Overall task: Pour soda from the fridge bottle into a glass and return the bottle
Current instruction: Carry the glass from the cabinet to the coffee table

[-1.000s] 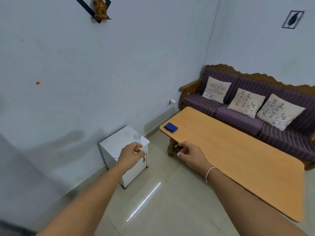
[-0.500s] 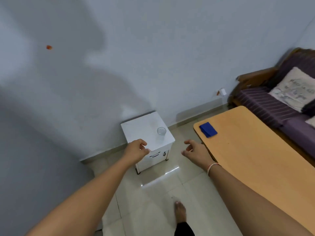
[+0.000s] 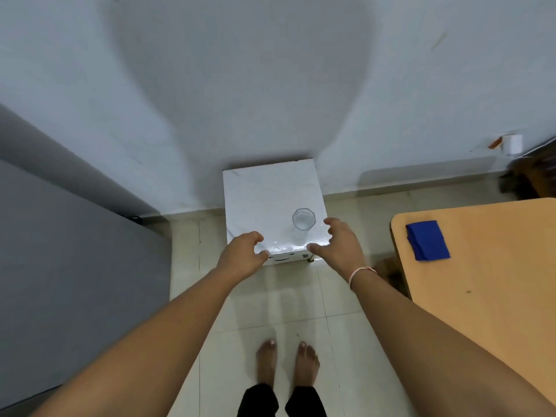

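Note:
An empty clear glass (image 3: 304, 220) stands upright on the near right part of a small white cabinet (image 3: 264, 200) against the wall. My right hand (image 3: 337, 245) hovers just right of the glass with loosely spread fingers, apart from it and holding nothing. My left hand (image 3: 243, 254) hangs over the cabinet's near left corner, fingers loosely curled, empty. No bottle is in view.
A large grey appliance side (image 3: 75, 266), possibly the fridge, fills the left. A wooden table (image 3: 487, 281) with a folded blue cloth (image 3: 427, 240) stands at the right. My bare feet (image 3: 285, 362) are on the tiled floor in front of the cabinet.
My view has swung left and down onto the cabinet, which is now closer and centred. Both hands have come over its front edge, and the right hand has moved up beside the glass.

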